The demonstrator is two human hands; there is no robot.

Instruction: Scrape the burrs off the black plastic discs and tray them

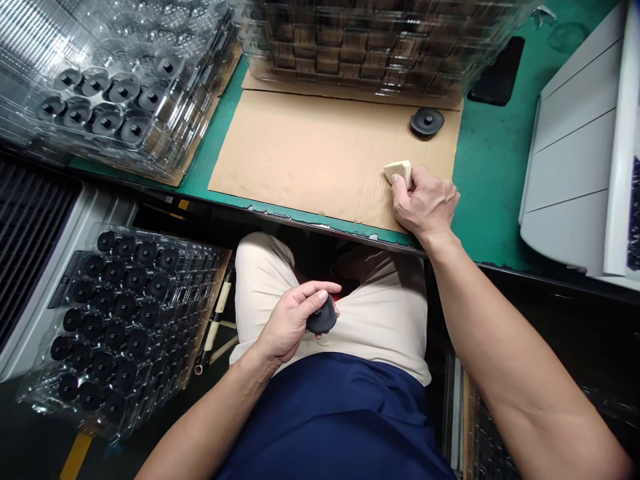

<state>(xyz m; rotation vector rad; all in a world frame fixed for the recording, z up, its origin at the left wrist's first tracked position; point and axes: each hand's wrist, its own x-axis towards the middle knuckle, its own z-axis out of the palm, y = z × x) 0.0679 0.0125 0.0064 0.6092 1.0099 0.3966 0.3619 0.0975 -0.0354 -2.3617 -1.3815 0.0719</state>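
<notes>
My left hand (295,315) is down over my lap, fingers wrapped round a small round black part (323,319). On the cardboard sheet (310,150) my right hand (424,202) rests with its fingers closed on a pale beige block (399,171), pressing it against the sheet. Another black round part (427,121) lies alone on the cardboard a little beyond my right hand.
A clear plastic tray (125,313) full of black round parts sits low at my left. More clear trays with such parts (107,100) stand on the green table at the back left, and a stack of clear trays (360,47) at the back. A white machine (575,160) is at the right.
</notes>
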